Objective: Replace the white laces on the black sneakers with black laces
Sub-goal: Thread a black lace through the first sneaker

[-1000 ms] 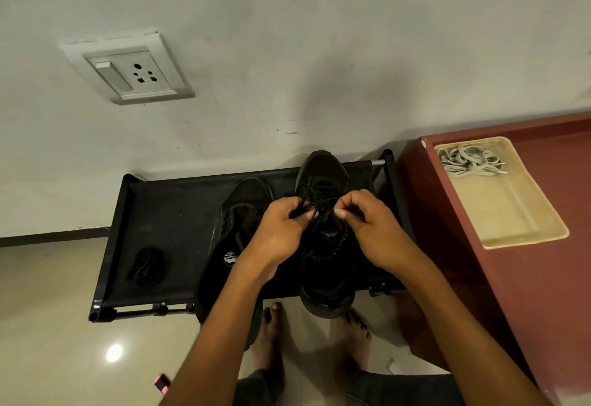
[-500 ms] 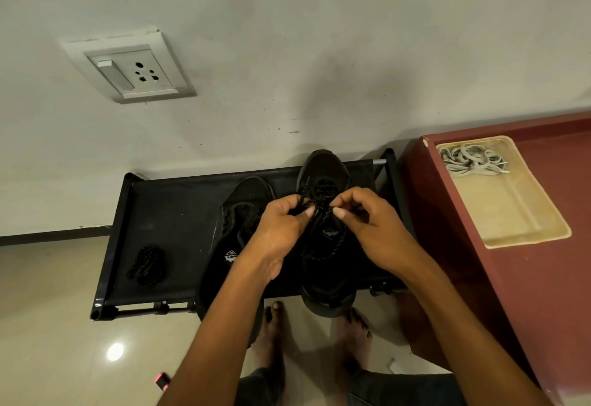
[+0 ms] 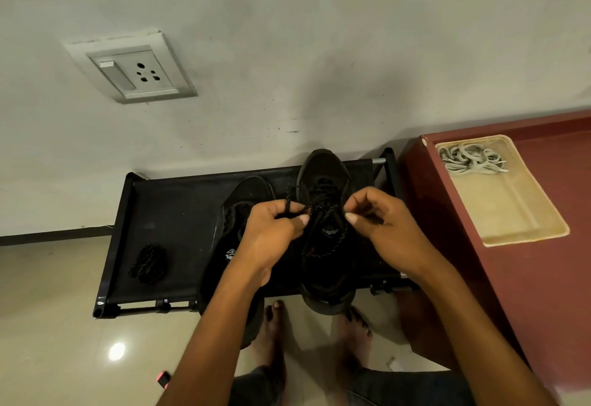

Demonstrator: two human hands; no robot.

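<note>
Sneakers sit side by side on a low black rack (image 3: 179,214) of taut fabric stretched over a tube frame, pushed against a pale plaster wall. The right sneaker (image 3: 326,265) is matte black, rounded at the toe, its heel overhanging the rack's front rail. A black lace (image 3: 323,201), a speckled woven cord, crisscrosses its eyelets and trails in a loose loop over the tongue. The left hand (image 3: 271,239) has its fingers (image 3: 295,217) curled, pinching a strand of that lace between thumb and forefinger, the end sticking up above the knuckles. The right hand (image 3: 383,230) is curled too, thumb against fingertips just beside the shoe's right edge; it seems to pinch the other strand, though the cord is lost against the dark shoe. The left sneaker (image 3: 236,226) lies partly under the left wrist, its throat open, whether it has a lace I cannot tell. A spare lace (image 3: 147,263) lies coiled in a knobbly heap near the rack's left end. To the right stands a dark red bench (image 3: 527,309) with a smooth top, bearing a cream plastic tray (image 3: 518,236), rectangular with rounded corners. White laces (image 3: 470,159), flat and tangled, are bunched in its far corner. Glossy beige tiles cover the floor, bare feet planted on them below the rack.
</note>
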